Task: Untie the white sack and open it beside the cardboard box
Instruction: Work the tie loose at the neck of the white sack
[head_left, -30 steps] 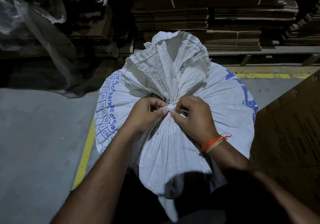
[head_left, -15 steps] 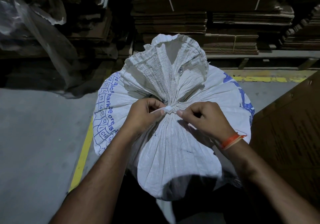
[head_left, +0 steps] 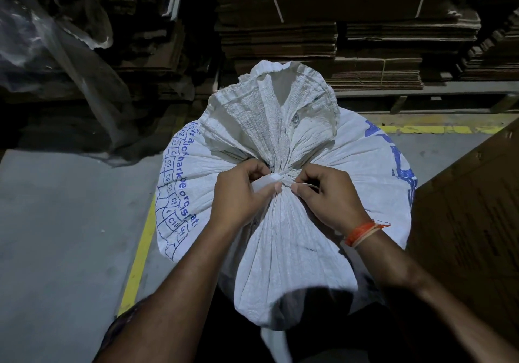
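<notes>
Warehouse floor (head_left: 70,236): white sack (head_left: 280,236) standing left of cardboard box (head_left: 471,236). Left hand (head_left: 238,197) now pinching tie (head_left: 265,180), right hand (head_left: 325,197) re-pinching, probably its other end. I'm seeing the neck staying cinched.

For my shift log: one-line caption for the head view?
Both hands, left and right, pinch the tie at the sack neck, box beside it.

The sack (head_left: 283,239) is white woven stuff, printed with blue lettering and a blue grid of cells. The cardboard box (head_left: 474,216) is brown; the floor (head_left: 56,236) is grey with yellow lines (head_left: 140,247). An orange thread band (head_left: 361,232) circles the right wrist.
</notes>
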A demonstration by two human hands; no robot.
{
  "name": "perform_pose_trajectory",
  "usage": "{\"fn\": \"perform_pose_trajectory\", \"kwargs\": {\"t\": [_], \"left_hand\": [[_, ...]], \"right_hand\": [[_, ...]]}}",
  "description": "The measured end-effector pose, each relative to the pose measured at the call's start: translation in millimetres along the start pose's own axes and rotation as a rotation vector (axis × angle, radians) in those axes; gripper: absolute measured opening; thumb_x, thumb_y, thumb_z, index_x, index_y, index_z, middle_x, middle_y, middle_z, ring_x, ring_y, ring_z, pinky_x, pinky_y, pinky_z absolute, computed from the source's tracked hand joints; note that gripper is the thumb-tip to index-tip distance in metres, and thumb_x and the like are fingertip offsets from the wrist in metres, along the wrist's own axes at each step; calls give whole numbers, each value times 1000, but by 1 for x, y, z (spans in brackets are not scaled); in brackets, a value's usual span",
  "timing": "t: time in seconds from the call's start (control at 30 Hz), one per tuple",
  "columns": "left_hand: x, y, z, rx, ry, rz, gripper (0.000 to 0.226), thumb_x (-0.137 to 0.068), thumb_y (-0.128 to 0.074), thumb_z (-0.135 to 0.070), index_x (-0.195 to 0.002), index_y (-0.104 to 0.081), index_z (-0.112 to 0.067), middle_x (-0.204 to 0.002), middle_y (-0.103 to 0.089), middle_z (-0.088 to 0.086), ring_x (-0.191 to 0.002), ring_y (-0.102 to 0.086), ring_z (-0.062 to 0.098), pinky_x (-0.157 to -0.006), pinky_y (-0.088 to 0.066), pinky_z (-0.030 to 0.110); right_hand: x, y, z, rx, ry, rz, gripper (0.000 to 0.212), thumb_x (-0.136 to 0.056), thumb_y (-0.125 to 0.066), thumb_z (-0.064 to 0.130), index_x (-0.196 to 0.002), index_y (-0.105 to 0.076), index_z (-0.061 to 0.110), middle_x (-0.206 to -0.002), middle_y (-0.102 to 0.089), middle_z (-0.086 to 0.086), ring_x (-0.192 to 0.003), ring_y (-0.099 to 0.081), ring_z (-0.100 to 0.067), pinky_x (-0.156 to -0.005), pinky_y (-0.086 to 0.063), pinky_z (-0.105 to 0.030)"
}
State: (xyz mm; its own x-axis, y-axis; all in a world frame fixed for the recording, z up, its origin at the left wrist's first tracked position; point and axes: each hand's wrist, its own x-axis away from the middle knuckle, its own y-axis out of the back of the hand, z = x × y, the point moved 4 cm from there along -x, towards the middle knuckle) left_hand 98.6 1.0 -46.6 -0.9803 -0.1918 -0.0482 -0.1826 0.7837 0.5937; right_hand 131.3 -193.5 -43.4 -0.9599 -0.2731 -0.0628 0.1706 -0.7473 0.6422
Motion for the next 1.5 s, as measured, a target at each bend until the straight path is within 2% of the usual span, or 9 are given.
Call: {"fn": "perform_pose_trajectory", "kwargs": {"t": [0.1, 0.2, 0.47, 0.77, 0.93, 1.07, 1.2, 1.33, 1.5], "left_hand": [[4, -1, 3, 36, 36, -42, 19, -75, -86, -35, -87, -76, -24, -76, -76, -9, -74, -70, 6, -70, -54, 29], [5, -4, 4, 74, 72, -60, 17, -75, -89, -28, -85, -77, -22, -75, -75, -6, -73, -70, 9, -69, -53, 28], [3, -6, 9, 174, 141, -28, 20, -68, -85, -35, -79, -75, -22, -69, -72, -2, -63, -63, 7, -61, -50, 26], [5, -9, 13, 220, 198, -24, 15, -73, -88, -25, -80, -76, -21, -70, -76, -1, -63, -69, 8, -62, -55, 27], [8, -8, 10, 234, 216, -28, 13, -77, -89, -19, -80, -76, -18, -70, -76, 0, -61, -68, 7, -60, -55, 25], [8, -12, 11, 240, 220, 2, 14, -75, -89, -21, -81, -76, -18, -69, -77, 1, -63, -71, 11, -64, -59, 34], [7, -13, 12, 271, 238, 8, 14, -75, -88, -20, -81, -75, -17, -68, -77, 1, -63, -71, 11, -65, -60, 36], [6, -14, 14, 265, 247, 12, 15, -73, -88, -22, -79, -75, -19, -65, -74, -3, -59, -66, 8, -62, -55, 31], [5, -14, 16, 262, 257, 0, 18, -67, -85, -30, -78, -75, -19, -69, -76, 5, -60, -65, 10, -65, -58, 36]], "right_hand": [[3, -3, 1, -7, -16, -22, 14, -87, -77, 22, -75, -71, 19, -70, -71, 6, -70, -64, -5, -64, -46, -21], [5, -5, 0, -25, -16, -42, 16, -87, -77, 20, -74, -69, 18, -69, -69, 6, -70, -62, 0, -61, -38, -7], [4, -8, -3, -47, -44, -47, 17, -87, -76, 18, -72, -68, 17, -68, -69, 5, -72, -62, -4, -62, -37, -4], [5, -13, -5, -35, -44, -46, 14, -87, -76, 19, -75, -69, 17, -70, -70, 6, -71, -64, -6, -63, -39, -4], [7, -16, -5, -28, -35, -51, 14, -87, -76, 19, -75, -69, 18, -69, -69, 7, -70, -64, -6, -63, -40, -8], [7, -20, -6, -7, -30, -57, 15, -88, -76, 22, -75, -68, 18, -69, -69, 7, -70, -64, -8, -63, -47, -20], [5, -20, -6, -16, -40, -50, 15, -88, -76, 23, -76, -69, 18, -68, -69, 8, -70, -64, -6, -64, -46, -22], [2, -16, -7, -4, -39, -32, 13, -84, -79, 26, -76, -72, 20, -69, -70, 8, -69, -65, -7, -65, -51, -26], [-1, -8, -10, -52, -54, 14, 9, -80, -82, 21, -76, -74, 21, -68, -70, 6, -65, -62, -7, -60, -43, -11]]}}
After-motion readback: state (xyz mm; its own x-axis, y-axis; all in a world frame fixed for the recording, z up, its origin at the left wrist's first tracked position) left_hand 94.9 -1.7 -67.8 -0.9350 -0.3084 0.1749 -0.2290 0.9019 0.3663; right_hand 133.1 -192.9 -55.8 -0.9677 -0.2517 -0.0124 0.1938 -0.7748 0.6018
